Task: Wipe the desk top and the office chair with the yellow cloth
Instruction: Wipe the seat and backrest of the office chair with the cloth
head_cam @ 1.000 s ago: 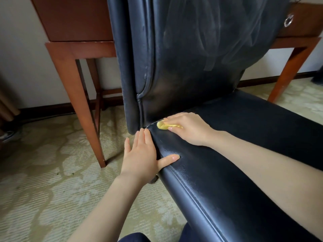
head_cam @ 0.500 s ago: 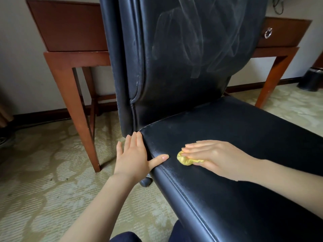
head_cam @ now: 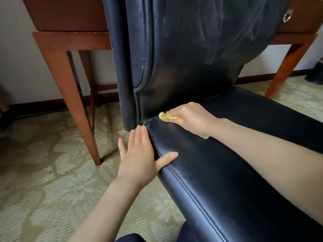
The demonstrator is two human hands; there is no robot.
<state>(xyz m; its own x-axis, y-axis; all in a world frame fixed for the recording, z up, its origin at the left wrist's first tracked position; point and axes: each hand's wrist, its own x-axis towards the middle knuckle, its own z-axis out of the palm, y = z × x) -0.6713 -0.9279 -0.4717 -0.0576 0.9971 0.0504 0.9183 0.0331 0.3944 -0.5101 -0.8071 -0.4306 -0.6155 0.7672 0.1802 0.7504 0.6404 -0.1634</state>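
A black leather office chair (head_cam: 218, 172) fills the middle and right of the view, its backrest streaked with wipe marks. My right hand (head_cam: 190, 117) presses a small yellow cloth (head_cam: 165, 117) onto the seat's rear left corner, close to the backrest; most of the cloth is hidden under the hand, with a bit showing near the wrist. My left hand (head_cam: 139, 154) rests on the seat's left edge with straight fingers, its thumb lying on top of the seat. The brown wooden desk (head_cam: 70, 37) stands behind the chair; its top is out of view.
Desk legs (head_cam: 78, 109) stand on the patterned carpet (head_cam: 43, 172) left of the chair, another leg at the right. A drawer with a ring pull (head_cam: 287, 16) shows at top right. A dark object (head_cam: 314, 74) sits on the floor at far right.
My right hand has slid the cloth from the seat's front left area back toward the backrest corner. My left hand keeps its place on the seat edge.
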